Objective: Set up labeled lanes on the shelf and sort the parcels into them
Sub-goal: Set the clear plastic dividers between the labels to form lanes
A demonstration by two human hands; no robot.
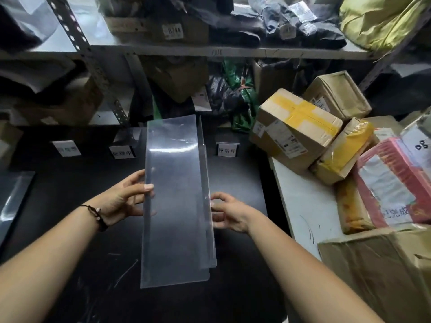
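Black shelf board (70, 229) spans a cluttered stockroom, with boxed parcels (296, 129) heaped on a white table (303, 206) to its right. Over the board's middle, a clear plastic divider (177, 194) is held lengthwise, the left hand (121, 199) pinching its left edge and the right hand (229, 212) curling fingers onto its right edge. Small label cards (226, 149) stand behind.

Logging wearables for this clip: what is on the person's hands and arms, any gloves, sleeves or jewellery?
No gloves, and no sleeves in view: both forearms are bare. The left hand has a thin dark cord bracelet with small pale beads at its wrist. The right hand and its wrist wear nothing.
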